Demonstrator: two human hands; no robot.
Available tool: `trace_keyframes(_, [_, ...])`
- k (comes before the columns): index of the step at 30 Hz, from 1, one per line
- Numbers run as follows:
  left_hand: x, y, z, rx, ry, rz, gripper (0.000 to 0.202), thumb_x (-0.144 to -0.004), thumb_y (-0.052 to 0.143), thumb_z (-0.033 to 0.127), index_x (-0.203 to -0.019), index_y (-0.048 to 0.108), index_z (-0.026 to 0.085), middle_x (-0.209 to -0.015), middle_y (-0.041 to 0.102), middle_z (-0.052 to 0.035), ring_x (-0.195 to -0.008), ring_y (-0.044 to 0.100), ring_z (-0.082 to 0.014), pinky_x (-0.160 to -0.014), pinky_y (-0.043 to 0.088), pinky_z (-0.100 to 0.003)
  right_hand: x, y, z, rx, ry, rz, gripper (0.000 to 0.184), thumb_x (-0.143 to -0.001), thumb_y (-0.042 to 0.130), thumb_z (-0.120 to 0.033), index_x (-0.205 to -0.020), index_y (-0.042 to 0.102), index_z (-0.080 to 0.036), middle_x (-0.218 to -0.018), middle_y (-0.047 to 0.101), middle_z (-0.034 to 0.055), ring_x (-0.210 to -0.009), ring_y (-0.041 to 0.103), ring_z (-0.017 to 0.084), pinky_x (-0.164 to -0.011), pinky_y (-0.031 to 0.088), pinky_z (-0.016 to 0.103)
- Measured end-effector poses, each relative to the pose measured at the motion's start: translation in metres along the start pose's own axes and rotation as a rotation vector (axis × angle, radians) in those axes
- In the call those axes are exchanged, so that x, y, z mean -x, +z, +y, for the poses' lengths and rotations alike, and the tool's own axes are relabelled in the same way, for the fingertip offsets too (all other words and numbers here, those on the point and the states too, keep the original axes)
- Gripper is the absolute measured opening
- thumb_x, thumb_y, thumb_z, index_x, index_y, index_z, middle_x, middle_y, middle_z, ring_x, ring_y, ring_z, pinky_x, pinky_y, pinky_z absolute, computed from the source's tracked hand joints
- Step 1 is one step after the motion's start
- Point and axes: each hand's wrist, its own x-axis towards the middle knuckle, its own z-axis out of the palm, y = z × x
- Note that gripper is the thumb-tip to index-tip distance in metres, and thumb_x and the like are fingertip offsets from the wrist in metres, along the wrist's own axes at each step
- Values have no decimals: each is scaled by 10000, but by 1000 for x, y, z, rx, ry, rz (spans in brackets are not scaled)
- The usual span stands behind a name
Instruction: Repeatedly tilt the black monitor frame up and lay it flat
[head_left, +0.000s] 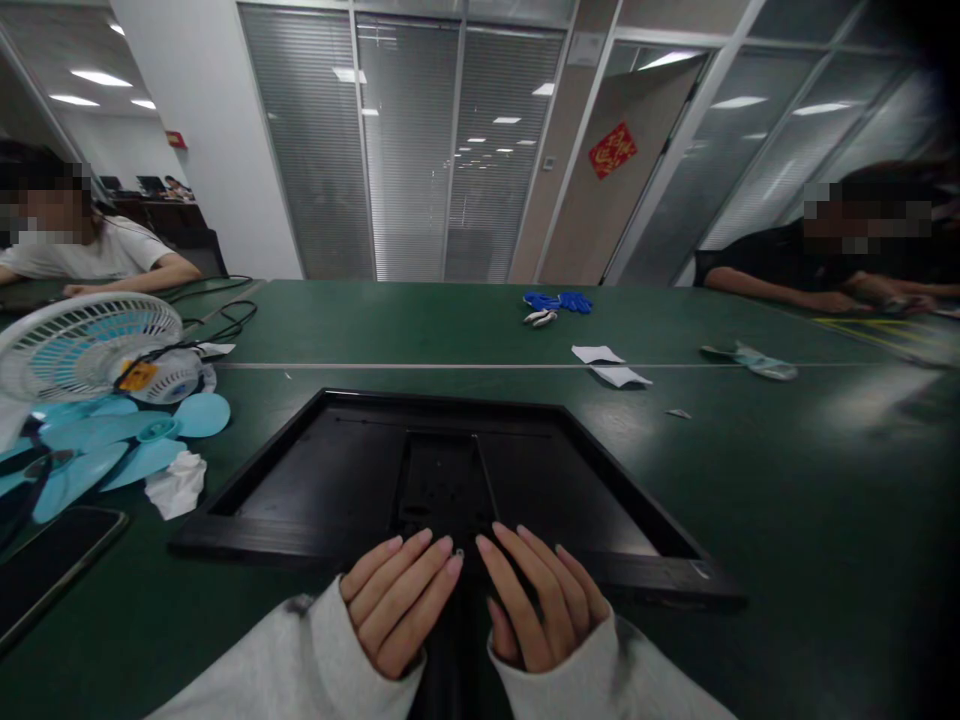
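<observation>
Near centre on the green surface [787,500]: a black picture frame [315,480], lying flat with its back panel up and its near rail just under the fingers.

Left hand [397,600] laid on that near rail, fingers straight, close together and slanted to the right, palm down, clasping nothing. Right hand [540,600] just beside it, mirrored, fingers long and slightly spread, slanted to the left, tips on the back panel, likewise flat and closed around nothing. Fingertips of the two hands nearly meeting over the middle of the panel. Between the wrists, a dark strip [442,660] running from the frame toward the near edge of the view; cannot tell whether the thumbs touch it. Pale grey sleeves down to both wrists.

Left of the frame: a white fan guard [82,345] on its side, light blue fan blades [112,440] in front of it, a crumpled white tissue [176,485] just beside the frame's left corner, and a dark phone [52,565] nearer still.

Far centre: blue gloves [559,300], then white paper scraps [607,365]. Further right, a pale face mask [750,360].

Far left, a co-worker in a white top [97,250]; far right, another in a black sleeve [750,265], both well apart from the frame.
</observation>
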Motion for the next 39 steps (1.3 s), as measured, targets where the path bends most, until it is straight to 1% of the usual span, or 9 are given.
trace_keyframes(3, [0, 1, 0, -5, -4, -7, 379, -947, 316, 107, -1133, 643, 160, -1169, 657, -25, -1128, 586, -160, -1019, 413, -298, 0, 0, 0, -5, 8, -1, 413, -802, 408, -117, -1103, 657, -252, -1072, 683, -5, -1027, 604, 133, -988, 360, 310])
trace_keyframes(8, [-1, -1, -1, -7, -5, 3, 384, -948, 313, 109, -1132, 645, 161, -1161, 662, -21, -1129, 587, -158, -1018, 417, -292, 0, -6, -3, -18, 46, -98, 424, -807, 409, -113, -1130, 638, -266, -1087, 678, -10, -1044, 598, 142, -1003, 350, 320])
trace_keyframes(11, [-1, -2, 0, -12, -11, -9, 380, -948, 317, 109, -1147, 636, 163, -1159, 663, -17, -1134, 583, -157, -1018, 417, -292, -1, -5, -3, -21, 43, -86, 428, -802, 410, -108, -1129, 639, -263, -1082, 680, -9, -1035, 601, 141, -997, 354, 318])
trace_keyframes(14, [-2, -3, 1, -15, -21, -27, 382, -953, 313, 113, -1175, 617, 169, -1146, 670, -15, -1145, 576, -153, -1019, 419, -287, -1, -2, -1, -14, 23, -35, 426, -791, 411, -105, -1109, 653, -254, -1076, 682, -5, -1026, 604, 138, -992, 357, 311])
trace_keyframes(18, [-3, -2, 1, -12, -20, -17, 382, -957, 307, 115, -1166, 623, 164, -1139, 673, -22, -1139, 580, -152, -1020, 417, -286, -1, 0, 1, -7, -2, 5, 417, -789, 411, -114, -1092, 663, -249, -1063, 687, -6, -1018, 606, 132, -984, 363, 302])
trace_keyframes(23, [-2, 0, 0, -9, -4, 8, 385, -956, 305, 112, -1154, 632, 157, -1140, 672, -24, -1126, 589, -155, -1018, 418, -289, -1, 0, 1, -8, -1, -3, 410, -792, 423, -114, -1095, 661, -254, -1064, 686, -12, -1020, 604, 125, -988, 361, 296])
trace_keyframes(30, [1, 2, 2, 17, -53, -1, 377, -954, 315, 128, -1146, 636, 179, -1137, 673, -11, -1128, 585, -141, -1006, 432, -277, 2, -2, 0, -12, 26, -54, 422, -816, 402, -120, -1130, 645, -262, -1081, 680, -7, -1027, 604, 141, -985, 364, 316])
trace_keyframes(37, [1, 1, 2, 17, -39, -10, 384, -958, 304, 134, -1163, 627, 161, -1161, 661, -26, -1131, 581, -159, -997, 430, -291, 1, -8, -3, -25, 62, -112, 444, -805, 410, -98, -1146, 630, -278, -1091, 676, -14, -1035, 601, 141, -995, 358, 319])
trace_keyframes(39, [1, 0, 2, 20, -36, -10, 385, -956, 305, 127, -1168, 625, 155, -1171, 656, -29, -1133, 580, -164, -993, 431, -297, 1, -7, -3, -20, 59, -96, 446, -799, 407, -94, -1138, 635, -273, -1088, 678, -15, -1033, 602, 137, -995, 356, 317])
